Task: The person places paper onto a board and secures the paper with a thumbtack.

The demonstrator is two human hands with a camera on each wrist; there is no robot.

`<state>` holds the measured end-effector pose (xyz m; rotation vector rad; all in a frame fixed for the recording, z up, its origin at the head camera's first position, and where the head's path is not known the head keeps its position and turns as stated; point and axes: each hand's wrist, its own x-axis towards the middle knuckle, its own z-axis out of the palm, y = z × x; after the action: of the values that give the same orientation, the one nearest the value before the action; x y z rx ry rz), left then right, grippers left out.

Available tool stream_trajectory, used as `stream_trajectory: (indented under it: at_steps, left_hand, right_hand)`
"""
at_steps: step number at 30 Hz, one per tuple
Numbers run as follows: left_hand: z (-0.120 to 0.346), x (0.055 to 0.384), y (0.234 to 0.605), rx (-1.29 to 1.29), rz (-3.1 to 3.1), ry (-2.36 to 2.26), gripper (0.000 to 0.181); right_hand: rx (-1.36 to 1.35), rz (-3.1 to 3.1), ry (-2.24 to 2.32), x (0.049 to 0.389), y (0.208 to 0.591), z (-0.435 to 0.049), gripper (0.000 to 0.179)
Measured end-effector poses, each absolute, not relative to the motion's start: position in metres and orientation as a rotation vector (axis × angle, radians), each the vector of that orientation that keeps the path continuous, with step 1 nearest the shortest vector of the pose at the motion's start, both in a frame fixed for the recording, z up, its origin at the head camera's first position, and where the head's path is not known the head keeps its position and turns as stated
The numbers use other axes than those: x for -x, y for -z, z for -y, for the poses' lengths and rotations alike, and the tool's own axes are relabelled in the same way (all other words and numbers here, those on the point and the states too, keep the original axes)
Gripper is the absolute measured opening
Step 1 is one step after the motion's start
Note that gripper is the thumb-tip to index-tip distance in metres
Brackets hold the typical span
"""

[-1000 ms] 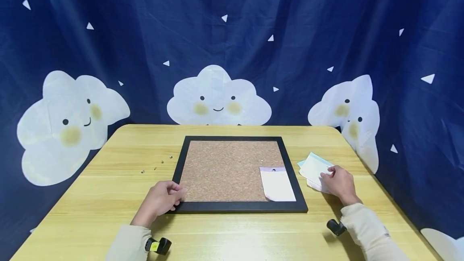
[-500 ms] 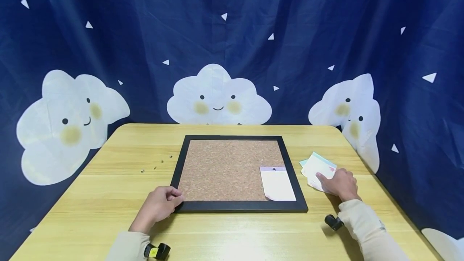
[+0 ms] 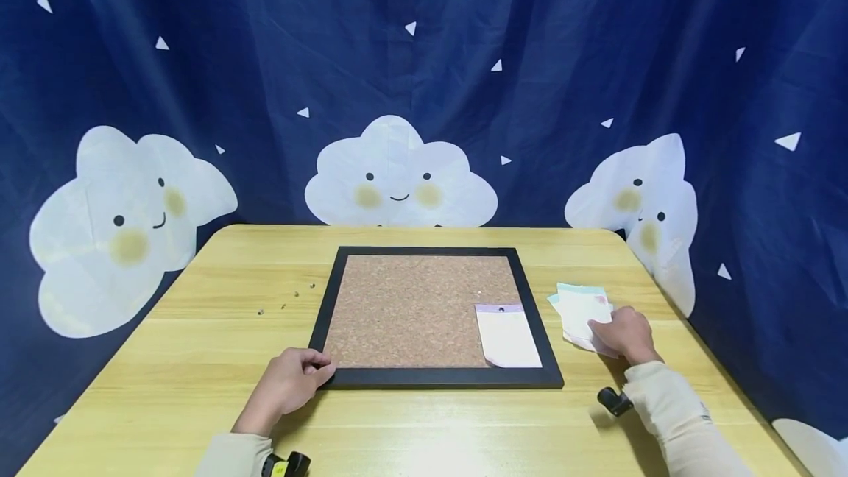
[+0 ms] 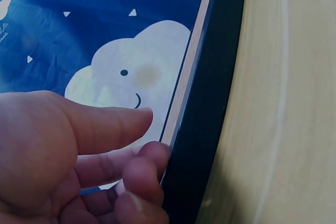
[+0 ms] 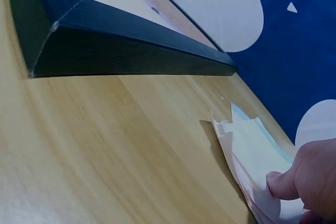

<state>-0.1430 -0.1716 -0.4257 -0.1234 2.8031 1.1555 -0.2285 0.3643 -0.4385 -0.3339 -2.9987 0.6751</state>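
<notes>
A cork board [image 3: 411, 315] in a black frame lies flat on the table. On its lower right sits a white notepaper sheet [image 3: 509, 340] with a purple top strip and a small round pin in that strip. My left hand [image 3: 286, 387] rests at the frame's lower left corner, fingers loosely bent and fingertips against the edge; in the left wrist view the thumb [image 4: 113, 127] stands apart from the frame. Right of the board, my right hand [image 3: 628, 336] pinches loose notepaper sheets [image 3: 584, 309] by their near right part, thumb on top. The fingers beneath are mostly hidden.
Several tiny metallic pins [image 3: 296, 294] lie scattered on the wooden table [image 3: 165, 381], left of the board. A dark blue curtain [image 3: 424, 87] with white clouds hangs behind and along both sides. The frame's thick side [image 5: 136, 53] rises above the tabletop.
The top notepaper sheet has turned so its blue strip lies nearly level at the far side. My right hand has shifted slightly right; my left hand slid a little left and nearer.
</notes>
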Motion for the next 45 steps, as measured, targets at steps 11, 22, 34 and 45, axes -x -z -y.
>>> stream_trajectory:
  at_steps: [11, 22, 34, 45]
  left_hand:
    - [0.171, 0.141, 0.429, 0.109, -2.819, -1.151, 0.011]
    - [0.171, 0.14, 0.429, 0.092, -2.833, -1.136, 0.012]
    - [0.172, 0.141, 0.428, 0.082, -2.851, -1.12, 0.012]
    - [0.172, 0.141, 0.426, 0.089, -2.846, -1.106, 0.013]
  right_hand:
    - [0.419, 2.89, -0.785, 0.225, 0.446, -0.362, 0.04]
    - [0.37, 2.68, -0.837, 0.222, 0.45, -0.358, 0.019]
    - [0.421, 2.558, -1.005, 0.225, 0.447, -0.349, 0.024]
    - [0.409, 2.474, -1.096, 0.224, 0.439, -0.338, 0.029]
